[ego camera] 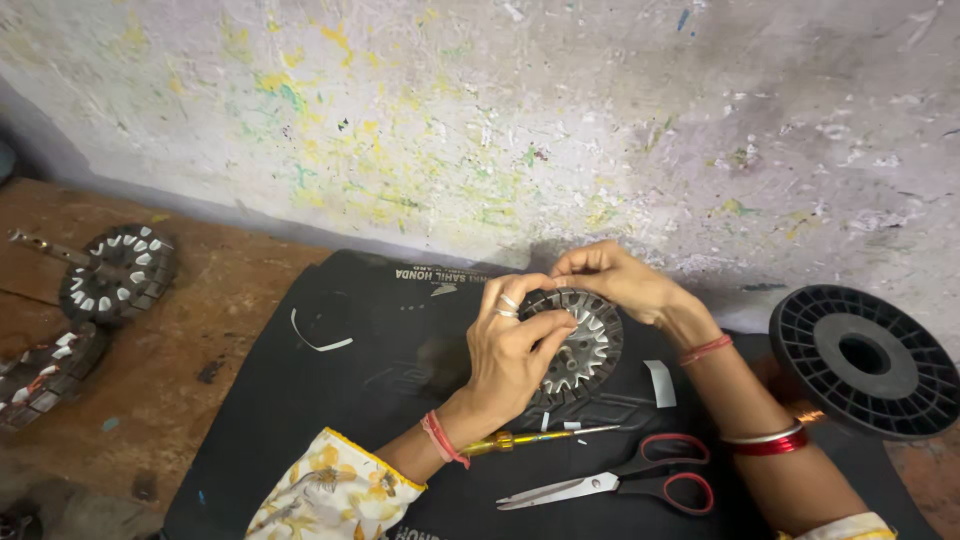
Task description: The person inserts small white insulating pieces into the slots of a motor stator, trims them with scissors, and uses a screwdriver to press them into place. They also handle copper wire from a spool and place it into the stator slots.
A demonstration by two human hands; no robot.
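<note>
Near the middle of the frame, both hands hold a round slotted metal core [578,345], tilted up on edge over a black rubber mat [340,400]. The left hand [515,345] grips its near side with fingers curled over the rim; the right hand [615,280] pinches narrowly at the top rim, though what sits between those fingertips is too small to tell. White paper liners show in many of the slots, so the lining looks well along; whether every slot is filled cannot be told, and no wire is wound on yet.

The core is dull grey steel with radial teeth. A loose white strip [660,383] lies just right of it, a curled one [318,340] further left. Along the lower edge lie a yellow-handled screwdriver [535,438] and red-and-black scissors [625,480]. A ribbed black plastic spool [865,362] stands at the right. At the left, two more lined cores [118,272] rest on the worn wooden bench [200,330], under a paint-flecked wall [500,120].
</note>
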